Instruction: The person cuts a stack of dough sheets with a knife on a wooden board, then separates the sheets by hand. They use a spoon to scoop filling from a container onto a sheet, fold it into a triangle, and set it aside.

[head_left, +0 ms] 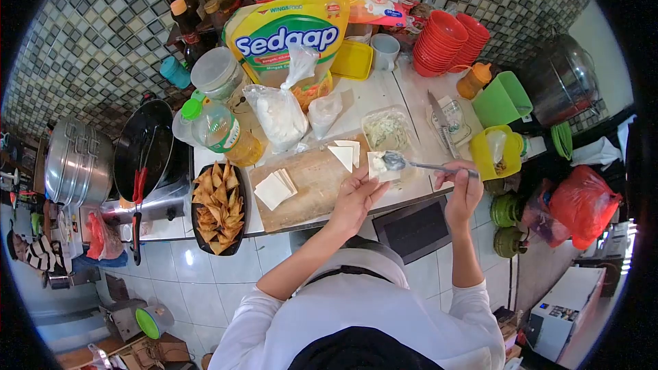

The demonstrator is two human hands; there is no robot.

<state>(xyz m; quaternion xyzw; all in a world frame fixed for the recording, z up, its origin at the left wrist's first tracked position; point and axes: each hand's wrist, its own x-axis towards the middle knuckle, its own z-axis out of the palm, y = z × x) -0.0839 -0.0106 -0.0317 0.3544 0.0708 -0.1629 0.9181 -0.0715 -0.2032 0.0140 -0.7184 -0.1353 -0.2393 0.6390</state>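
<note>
A small square pastry wrapper (379, 172) lies across the fingers of my left hand (355, 197), over the front edge of the table. My right hand (461, 183) grips the handle of a metal spoon (439, 166), and the spoon's bowl rests on the wrapper with pale filling. Just behind stands a clear plastic container (388, 130) of whitish-green filling. On the wooden board (308, 185) to the left are a stack of square wrappers (274, 190) and several white pieces (343, 155), some triangular, near the container.
A black tray (221, 250) of brown folded triangles sits left of the board. An oil bottle (233, 140), flour bag (277, 120) and large Sedaap pouch (288, 34) stand behind. A knife (442, 116) lies to the right, near red bowls (439, 44) and a yellow container (483, 154).
</note>
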